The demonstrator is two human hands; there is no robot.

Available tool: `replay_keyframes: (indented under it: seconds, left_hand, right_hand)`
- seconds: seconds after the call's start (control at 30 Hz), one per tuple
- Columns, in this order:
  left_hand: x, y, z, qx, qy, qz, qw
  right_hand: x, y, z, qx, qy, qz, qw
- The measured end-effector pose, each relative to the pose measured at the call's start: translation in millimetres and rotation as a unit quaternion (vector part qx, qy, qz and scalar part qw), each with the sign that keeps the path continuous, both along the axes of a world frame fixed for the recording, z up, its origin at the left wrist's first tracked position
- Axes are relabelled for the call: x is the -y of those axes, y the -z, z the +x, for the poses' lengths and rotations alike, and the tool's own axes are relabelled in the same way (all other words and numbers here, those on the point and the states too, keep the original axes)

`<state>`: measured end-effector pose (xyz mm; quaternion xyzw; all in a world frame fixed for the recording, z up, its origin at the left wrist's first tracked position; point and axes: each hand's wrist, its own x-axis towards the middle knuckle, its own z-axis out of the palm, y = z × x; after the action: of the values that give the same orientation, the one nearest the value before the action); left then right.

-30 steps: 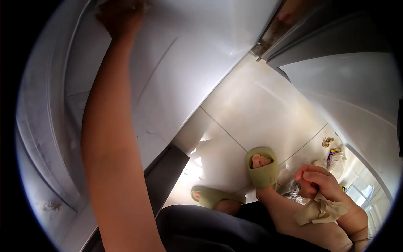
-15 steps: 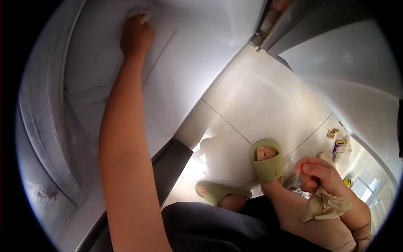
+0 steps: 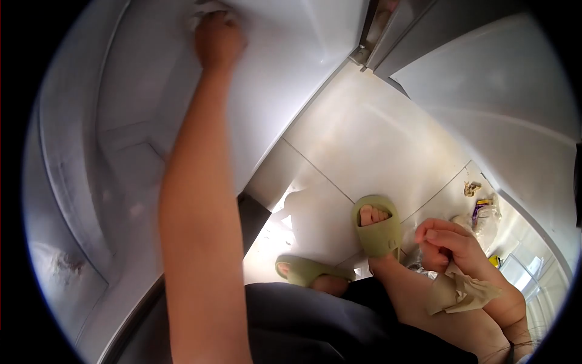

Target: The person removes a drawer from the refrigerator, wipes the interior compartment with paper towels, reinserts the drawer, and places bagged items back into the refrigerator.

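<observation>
My left hand (image 3: 219, 42) is up inside a white-walled refrigerator compartment (image 3: 291, 54), its fingers closed over a crumpled white wipe (image 3: 209, 8) pressed to the inner wall. Blur softens the fingers, and part of the wipe is hidden under them. On the right, my right hand (image 3: 448, 246) is curled above my leg, clasping a crumpled tan paper towel (image 3: 464, 293) that hangs below the palm.
An open door (image 3: 503, 97) with a pale inner panel stands at the right. Light floor tiles (image 3: 357, 127) lie between door and compartment. My feet are in green slippers (image 3: 379, 227). Plastic wrappers (image 3: 485, 218) and a brown scrap (image 3: 471, 188) lie beside the door.
My left hand has slid up and to the right along the wall with the white wipe. The right hand keeps its curled grip, while the whole view has shifted slightly.
</observation>
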<state>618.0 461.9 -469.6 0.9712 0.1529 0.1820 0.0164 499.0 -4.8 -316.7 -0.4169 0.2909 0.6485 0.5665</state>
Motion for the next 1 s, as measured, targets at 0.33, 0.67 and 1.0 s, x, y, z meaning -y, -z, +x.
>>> replay_keyframes:
  seconds: [0.33,0.67,1.0]
  left_hand:
    - [174,-34,-112,0.063,-0.086,-0.544,0.832]
    - [-37,26,-14,0.059,0.001,-0.002,0.998]
    - [174,7,-95,0.068,-0.014,-0.065,0.996]
  right_hand:
    - [-10,6,-14,-0.036,0.017,0.065,0.997]
    - [-7,6,-8,-0.040,0.037,0.044,0.998]
    - [-15,5,-8,-0.028,0.014,0.056,0.998]
